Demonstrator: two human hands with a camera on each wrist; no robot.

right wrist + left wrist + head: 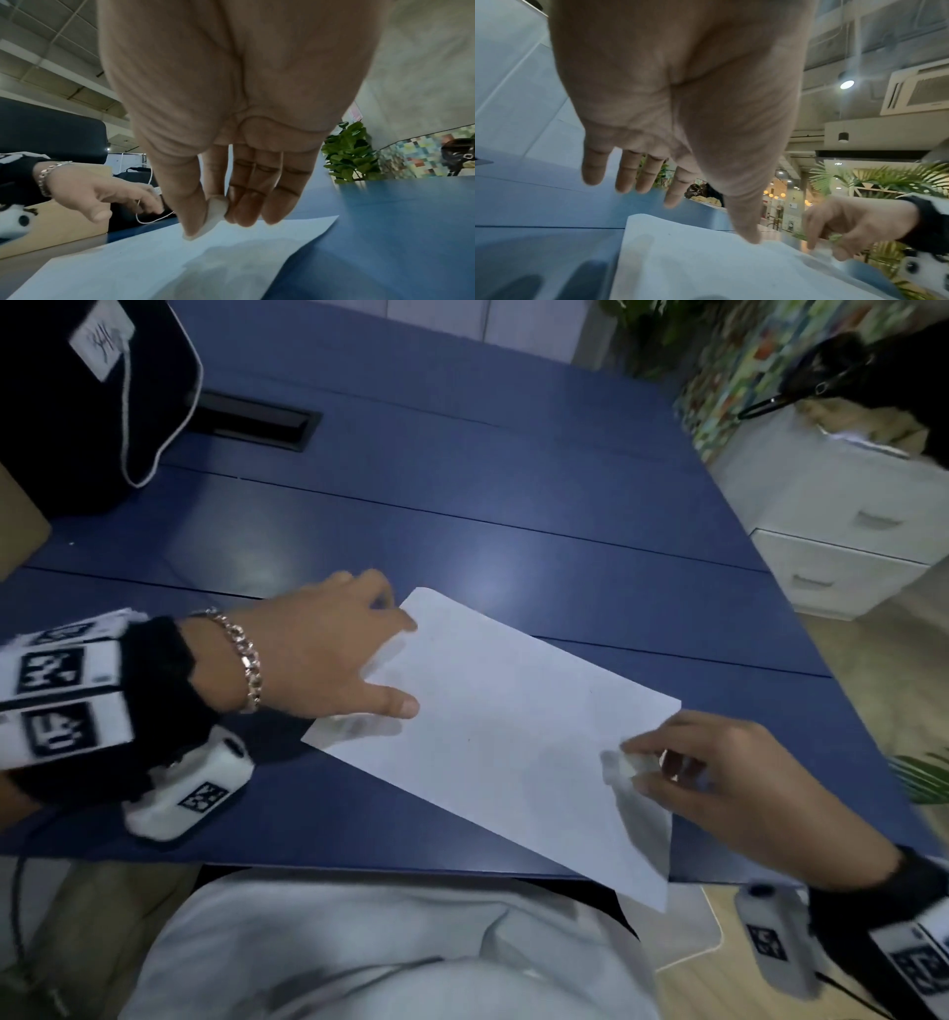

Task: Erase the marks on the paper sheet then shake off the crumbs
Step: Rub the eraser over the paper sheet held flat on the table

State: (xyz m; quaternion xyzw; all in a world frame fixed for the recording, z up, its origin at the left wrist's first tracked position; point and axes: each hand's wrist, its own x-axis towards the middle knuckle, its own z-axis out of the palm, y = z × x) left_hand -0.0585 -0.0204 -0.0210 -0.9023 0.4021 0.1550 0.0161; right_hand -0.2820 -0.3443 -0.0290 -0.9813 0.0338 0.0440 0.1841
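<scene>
- Left hand (pixel 318 654): fingers spread, thumb pressed on paper sheet (pixel 508 737) (far-left corner).
- Right hand (pixel 729 793): pinching white eraser (pixel 217 213) against sheet, directly beneath fingertips.
- Sheet flat on blue counter (pixel 513 505), between both hands.

White paper sheet (pixel 493 726) lying skewed on blue table, small white eraser (pixel 634 765) at its right edge

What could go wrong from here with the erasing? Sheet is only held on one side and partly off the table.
1. The paper sheet overhangs the table edge at its near corner; rubbing there may crease or tear it.
2. The left hand steadies the sheet only with its thumb and fingertips at the far left corner, so strokes could make it pivot or buckle.
3. The right hand pinches a small eraser by its fingertips; it might slip out.
</scene>
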